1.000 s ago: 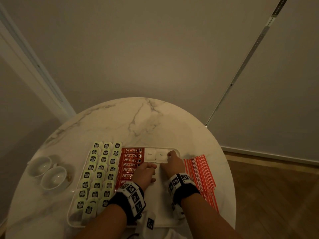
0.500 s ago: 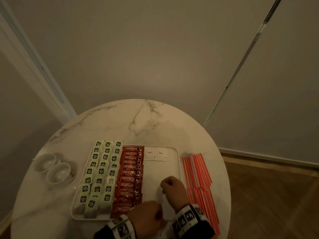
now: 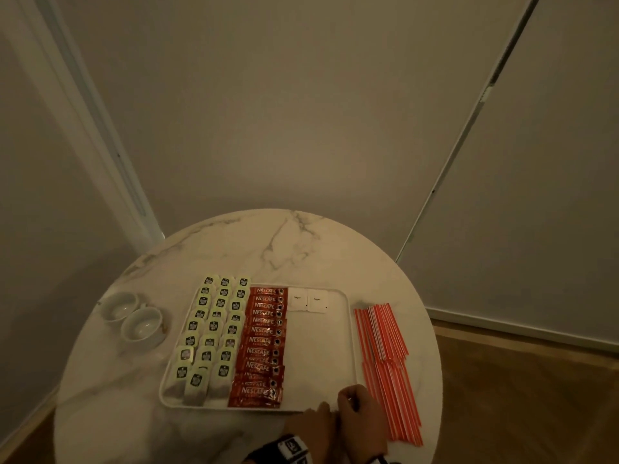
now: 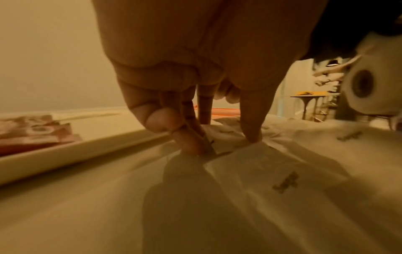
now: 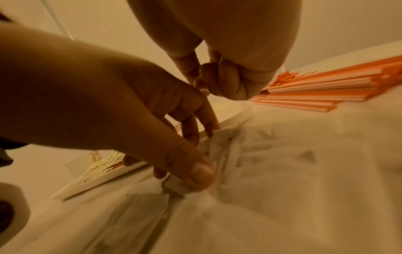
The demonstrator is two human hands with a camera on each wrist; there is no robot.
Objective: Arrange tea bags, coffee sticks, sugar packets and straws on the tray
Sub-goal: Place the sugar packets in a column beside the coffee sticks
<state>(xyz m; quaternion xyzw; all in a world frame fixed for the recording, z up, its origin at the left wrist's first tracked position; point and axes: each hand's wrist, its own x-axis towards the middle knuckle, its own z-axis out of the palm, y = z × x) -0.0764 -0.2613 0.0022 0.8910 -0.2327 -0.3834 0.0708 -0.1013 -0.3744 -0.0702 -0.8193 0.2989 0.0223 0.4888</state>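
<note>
Just in front of the tray [image 3: 350, 346], our left hand [image 4: 195, 96] pinches a sugar packet [image 4: 256, 168] to fill the bare part; our right hand [image 5: 228, 68] is curled, holding unclear.

The red coffee sticks [image 3: 263, 343] stacked down the middle of my tray [image 3: 348, 329] each carry "NESCAFÉ" in white capitals, and a smaller line beneath it is too blurred for me to read. The tea bags [image 3: 214, 326] to their left bear dark square labels with pale lettering I cannot make out. The two white sugar packets [image 3: 308, 299] at the far end show a small dark word (too tiny to read), as does the loose sugar packet [image 4: 284, 182] by my fingers.
</note>
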